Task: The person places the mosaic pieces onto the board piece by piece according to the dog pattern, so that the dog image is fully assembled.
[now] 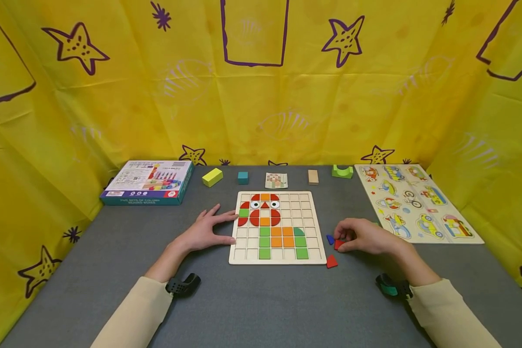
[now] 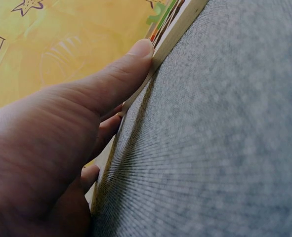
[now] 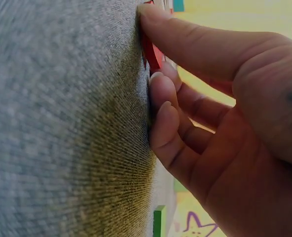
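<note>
A square wooden grid board [image 1: 248, 253] lies mid-table with red, orange and green mosaic tiles in some cells, among them two eye tiles. My left hand [image 1: 205, 231] is at its left edge, thumb and fingers extended. The left wrist view shows the thumb [image 2: 121, 74] against the board's side [image 2: 178, 32]. Right of the board, my right hand [image 1: 365, 236] pinches a small red tile [image 1: 338, 244] at the tabletop; the right wrist view has this red tile [image 3: 153, 52] between thumb and fingers. Beside it lie a blue tile [image 1: 330, 239] and another red tile [image 1: 332, 261].
Along the back stand a puzzle box [image 1: 148, 183], a yellow block [image 1: 212, 177], a teal cube [image 1: 243, 178], a small picture card [image 1: 276, 181], a plain wooden block [image 1: 313, 177] and a green arched block [image 1: 342, 171]. A vehicle puzzle board [image 1: 411, 217] lies at right.
</note>
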Demonstrator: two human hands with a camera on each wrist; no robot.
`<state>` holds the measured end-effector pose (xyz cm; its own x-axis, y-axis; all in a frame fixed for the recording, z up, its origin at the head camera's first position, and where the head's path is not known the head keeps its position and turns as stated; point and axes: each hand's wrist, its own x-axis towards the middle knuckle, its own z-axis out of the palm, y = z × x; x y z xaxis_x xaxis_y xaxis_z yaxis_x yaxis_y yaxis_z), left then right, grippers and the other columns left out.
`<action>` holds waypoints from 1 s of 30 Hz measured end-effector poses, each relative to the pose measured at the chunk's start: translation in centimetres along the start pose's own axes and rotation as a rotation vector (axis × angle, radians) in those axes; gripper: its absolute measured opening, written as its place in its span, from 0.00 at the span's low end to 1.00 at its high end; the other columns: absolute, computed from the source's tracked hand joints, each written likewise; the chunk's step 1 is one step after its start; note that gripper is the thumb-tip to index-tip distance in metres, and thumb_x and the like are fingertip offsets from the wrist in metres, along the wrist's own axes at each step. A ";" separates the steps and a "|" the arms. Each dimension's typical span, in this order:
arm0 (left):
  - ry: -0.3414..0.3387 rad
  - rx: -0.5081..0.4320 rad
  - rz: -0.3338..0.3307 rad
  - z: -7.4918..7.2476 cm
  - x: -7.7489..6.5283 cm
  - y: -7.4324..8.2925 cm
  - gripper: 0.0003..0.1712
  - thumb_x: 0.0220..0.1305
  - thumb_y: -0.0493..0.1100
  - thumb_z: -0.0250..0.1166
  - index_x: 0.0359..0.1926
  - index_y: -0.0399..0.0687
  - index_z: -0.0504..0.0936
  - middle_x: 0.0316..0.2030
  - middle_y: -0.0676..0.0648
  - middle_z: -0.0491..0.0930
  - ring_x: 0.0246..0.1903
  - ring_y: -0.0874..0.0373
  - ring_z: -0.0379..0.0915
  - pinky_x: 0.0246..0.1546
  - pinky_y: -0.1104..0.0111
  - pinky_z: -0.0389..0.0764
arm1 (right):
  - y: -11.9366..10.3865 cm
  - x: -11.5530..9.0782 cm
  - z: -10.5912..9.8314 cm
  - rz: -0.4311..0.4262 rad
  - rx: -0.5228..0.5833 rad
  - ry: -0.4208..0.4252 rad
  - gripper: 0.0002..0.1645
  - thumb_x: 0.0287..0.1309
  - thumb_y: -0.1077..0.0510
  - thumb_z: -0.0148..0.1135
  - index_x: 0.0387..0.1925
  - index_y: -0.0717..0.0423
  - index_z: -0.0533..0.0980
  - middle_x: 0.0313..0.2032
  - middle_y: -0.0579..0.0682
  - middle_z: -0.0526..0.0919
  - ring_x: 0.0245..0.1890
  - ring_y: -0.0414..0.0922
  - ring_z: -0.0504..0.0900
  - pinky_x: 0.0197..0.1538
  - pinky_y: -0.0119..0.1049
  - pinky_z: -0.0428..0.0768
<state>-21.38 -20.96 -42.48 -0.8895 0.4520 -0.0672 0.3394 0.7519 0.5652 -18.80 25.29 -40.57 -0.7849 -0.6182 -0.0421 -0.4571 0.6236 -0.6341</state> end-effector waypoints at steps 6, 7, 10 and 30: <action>0.000 -0.002 -0.006 0.0 -0.1 0.0 0.46 0.57 0.63 0.74 0.72 0.54 0.72 0.74 0.49 0.63 0.76 0.35 0.33 0.69 0.35 0.33 | 0.1 0.2 0.0 0.000 0.024 0.007 0.12 0.57 0.59 0.75 0.39 0.51 0.78 0.32 0.43 0.78 0.34 0.41 0.76 0.39 0.34 0.77; 0.000 -0.002 -0.006 -0.1 -0.1 0.1 0.46 0.57 0.63 0.74 0.72 0.54 0.72 0.74 0.49 0.63 0.76 0.35 0.33 0.69 0.35 0.33 | 0.1 0.2 0.0 0.003 0.022 0.009 0.12 0.57 0.59 0.75 0.39 0.51 0.78 0.32 0.43 0.78 0.34 0.42 0.76 0.39 0.34 0.77; 0.000 -0.004 -0.010 -0.1 -0.1 0.1 0.46 0.57 0.63 0.74 0.73 0.54 0.72 0.74 0.49 0.63 0.76 0.35 0.33 0.69 0.35 0.33 | 0.0 0.2 -0.1 0.013 0.010 0.017 0.11 0.57 0.59 0.75 0.39 0.51 0.79 0.32 0.42 0.79 0.34 0.42 0.76 0.40 0.34 0.77; -0.002 0.008 -0.022 0.1 0.2 0.0 0.46 0.56 0.65 0.73 0.73 0.56 0.72 0.74 0.49 0.63 0.77 0.36 0.33 0.70 0.36 0.34 | 0.0 2.2 -0.8 -0.001 0.121 0.055 0.07 0.71 0.61 0.60 0.46 0.58 0.81 0.37 0.45 0.83 0.37 0.45 0.78 0.45 0.36 0.77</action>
<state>-21.53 -20.86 -42.56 -0.8962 0.4363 -0.0807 0.3225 0.7654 0.5569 -20.88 24.26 -40.08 -0.8080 -0.5891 -0.0012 -0.4066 0.5591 -0.7226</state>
